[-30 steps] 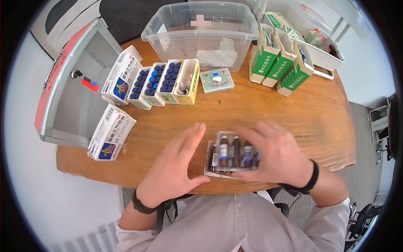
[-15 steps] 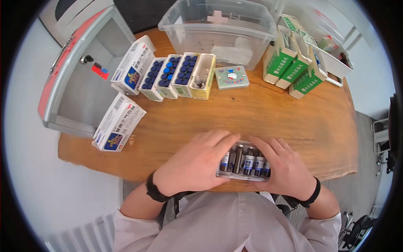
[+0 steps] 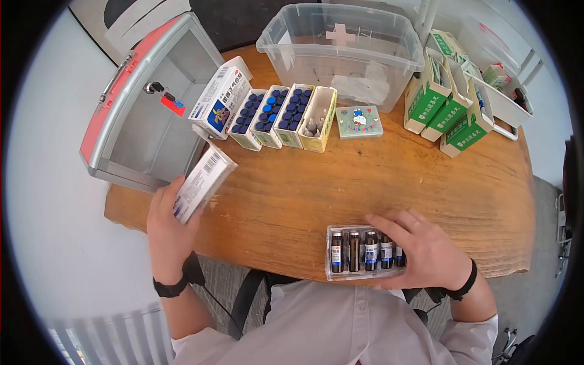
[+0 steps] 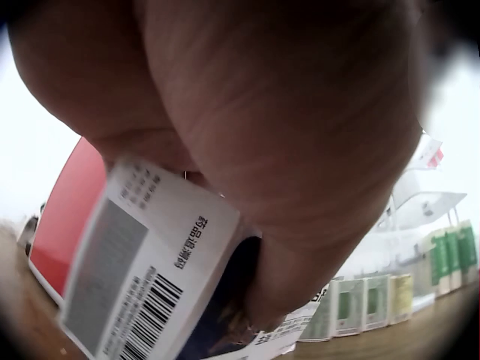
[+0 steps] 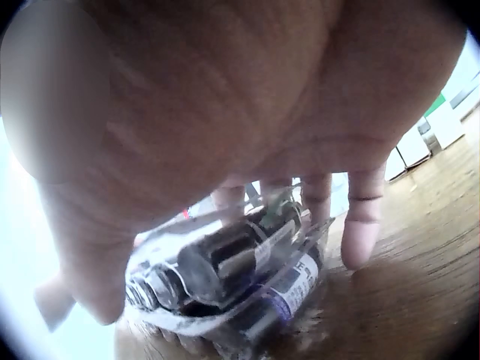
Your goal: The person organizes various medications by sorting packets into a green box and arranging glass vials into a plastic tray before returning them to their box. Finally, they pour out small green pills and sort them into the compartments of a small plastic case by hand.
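At the left side of the table, the left hand (image 3: 168,226) grips a white medicine box (image 3: 204,184) between thumb and fingers; the left wrist view shows the box's barcode end (image 4: 150,300). Near the front edge lies a clear plastic tray (image 3: 333,273) of dark vials (image 3: 371,250) with white and blue labels. The right hand (image 3: 426,250) holds the tray's right end, fingers over the far side and thumb at the near side. In the right wrist view the vials (image 5: 217,262) appear stacked in two layers under the palm.
Upright boxes of blue-capped vials (image 3: 292,115), a standing white box (image 3: 220,100) and a red-edged case (image 3: 131,91) are at the left. Behind are a clear bin (image 3: 340,55) and a small patterned case (image 3: 359,122). Green-and-white boxes (image 3: 465,131) stand at the right.
The left hand has left the vial tray, moved left and taken hold of the white box, which is now raised or tilted. The right hand remains at the tray. The head view has shifted.
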Demonstrator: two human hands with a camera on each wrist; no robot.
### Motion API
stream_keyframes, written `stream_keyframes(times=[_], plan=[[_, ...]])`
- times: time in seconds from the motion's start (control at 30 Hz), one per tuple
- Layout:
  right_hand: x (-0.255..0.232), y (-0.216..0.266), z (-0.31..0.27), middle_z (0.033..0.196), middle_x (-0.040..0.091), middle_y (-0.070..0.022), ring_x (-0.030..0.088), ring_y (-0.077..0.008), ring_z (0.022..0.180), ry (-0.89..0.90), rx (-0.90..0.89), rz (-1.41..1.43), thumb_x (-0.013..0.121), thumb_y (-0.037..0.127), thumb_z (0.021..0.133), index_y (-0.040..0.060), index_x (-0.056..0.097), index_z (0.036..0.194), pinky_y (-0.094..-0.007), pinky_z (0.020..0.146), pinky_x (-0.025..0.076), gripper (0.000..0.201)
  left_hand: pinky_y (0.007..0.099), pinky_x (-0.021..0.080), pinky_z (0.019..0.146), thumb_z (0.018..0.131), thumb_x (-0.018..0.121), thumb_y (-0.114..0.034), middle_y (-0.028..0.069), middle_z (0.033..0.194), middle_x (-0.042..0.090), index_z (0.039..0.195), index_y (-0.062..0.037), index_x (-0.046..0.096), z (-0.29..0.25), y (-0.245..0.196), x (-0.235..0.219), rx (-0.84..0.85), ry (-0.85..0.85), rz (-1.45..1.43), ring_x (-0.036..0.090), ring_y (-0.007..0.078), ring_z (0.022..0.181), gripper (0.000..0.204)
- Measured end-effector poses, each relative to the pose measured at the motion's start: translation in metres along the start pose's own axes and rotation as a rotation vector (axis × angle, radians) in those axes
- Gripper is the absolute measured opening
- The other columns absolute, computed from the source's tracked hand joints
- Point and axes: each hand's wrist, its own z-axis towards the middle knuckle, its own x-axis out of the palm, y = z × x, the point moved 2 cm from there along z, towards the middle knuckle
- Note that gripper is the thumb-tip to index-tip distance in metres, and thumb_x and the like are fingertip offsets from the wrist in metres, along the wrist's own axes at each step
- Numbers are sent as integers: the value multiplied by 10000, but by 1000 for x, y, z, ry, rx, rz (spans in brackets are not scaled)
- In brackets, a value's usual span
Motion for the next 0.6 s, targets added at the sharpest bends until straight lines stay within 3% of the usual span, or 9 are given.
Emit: stream_keyframes(times=[0.07, 0.13, 0.2, 0.27, 0.33, 0.4, 0.47, 0.5, 0.6], plan=[[-9, -6, 0, 1326, 689, -185, 684, -374, 1191, -87, -47, 13, 986, 503, 754, 68, 564, 1587, -424, 1029, 586, 1030, 418, 547, 1089, 825, 850, 17, 192, 1301, 721, 1450, -14, 656, -8, -2, -4, 16, -35, -4, 704, 362, 1205, 655], [-17, -16, -3, 1377, 679, -200, 683, -372, 1221, -120, -19, 106, 966, 579, 764, 53, 536, 1611, -433, 1053, 572, 1085, 444, 594, 970, 752, 854, 45, 164, 1256, 728, 1385, -30, 694, -21, -8, -21, 168, -243, -187, 715, 370, 1105, 657], [-20, -19, -2, 1428, 670, -215, 682, -370, 1251, -151, 4, 200, 945, 654, 774, 37, 508, 1635, -442, 1077, 558, 1146, 439, 597, 947, 724, 857, 42, 147, 1264, 746, 1340, -61, 731, -24, -31, -26, 269, -298, -214, 718, 332, 1102, 638], [-17, -21, 4, 1489, 649, -210, 663, -323, 1304, -177, 168, 927, 831, 778, 849, -9, 417, 1687, -446, 1101, 533, 1222, 425, 595, 911, 758, 859, 12, 122, 1281, 760, 1303, -111, 763, -15, -80, -21, 814, -350, -121, 718, 292, 1105, 567], [-5, -27, 11, 1536, 624, -195, 620, -262, 1388, -309, 74, 986, 622, 847, 972, -56, 308, 1722, -394, 1144, 491, 1215, 428, 590, 897, 824, 837, -36, 86, 1304, 767, 1254, -162, 785, -4, -120, -7, 946, -267, -201, 710, 276, 1121, 451], [-8, -29, 14, 1609, 575, -198, 579, -282, 1468, -247, 124, 1105, 554, 879, 985, -55, 327, 1717, -406, 1177, 480, 1208, 464, 599, 914, 765, 804, 42, 126, 1267, 776, 1180, -126, 768, 10, -144, 13, 1092, -234, -210, 703, 374, 1157, 449], [-16, -41, 10, 1673, 515, -191, 530, -286, 1523, -217, 159, 1253, 537, 873, 994, -34, 321, 1722, -434, 1224, 455, 1183, 477, 597, 941, 757, 860, 7, 143, 1270, 772, 1245, -115, 746, 25, -156, 25, 1137, -221, -239, 706, 375, 1148, 515], [-19, -45, 7, 1737, 454, -184, 480, -291, 1578, -165, 180, 1411, 521, 867, 1003, -13, 315, 1728, -461, 1272, 429, 1158, 473, 587, 965, 748, 879, -12, 107, 1275, 770, 1278, -127, 752, 33, -158, 30, 1047, -154, -435, 704, 353, 1164, 557], [-26, -50, -11, 1713, 487, -171, 503, -283, 1560, -269, -20, 1144, 515, 883, 995, -7, 313, 1731, -479, 1278, 417, 1172, 473, 550, 1056, 730, 919, -18, 107, 1308, 748, 1391, -97, 697, 46, -148, 53, 916, 77, -722, 689, 341, 1237, 701]])
